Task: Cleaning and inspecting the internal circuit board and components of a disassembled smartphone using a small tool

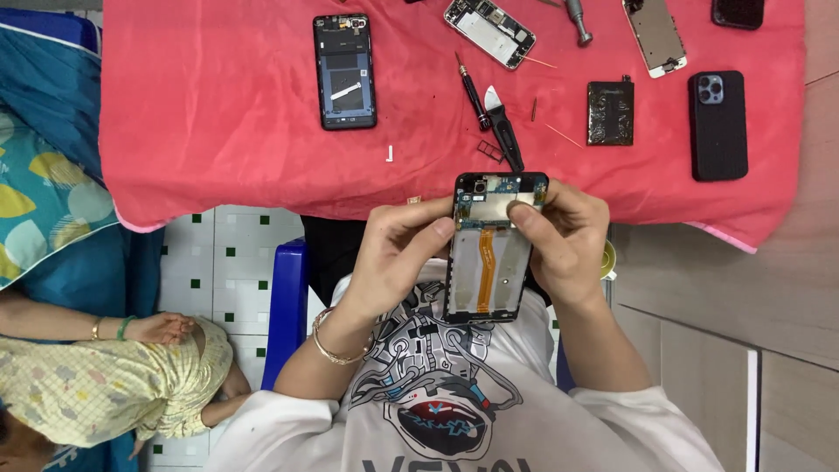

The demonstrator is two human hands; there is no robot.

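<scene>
While both hands grip it, the opened black smartphone with an orange ribbon cable (489,253) is held upright above the person's lap, just off the near edge of the table (813,140) with its red cloth (218,114). The left hand (393,258) clamps its left side; the right hand (568,240) clamps the right, its fingertip seemingly pressing the top board. A black screwdriver (474,92) and 1 black phone frame (344,70) lie on the cloth.

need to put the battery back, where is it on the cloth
In the head view, the black battery lies on the red cloth, toward the right side, between the black-cased phone and the black screwdriver.
</scene>
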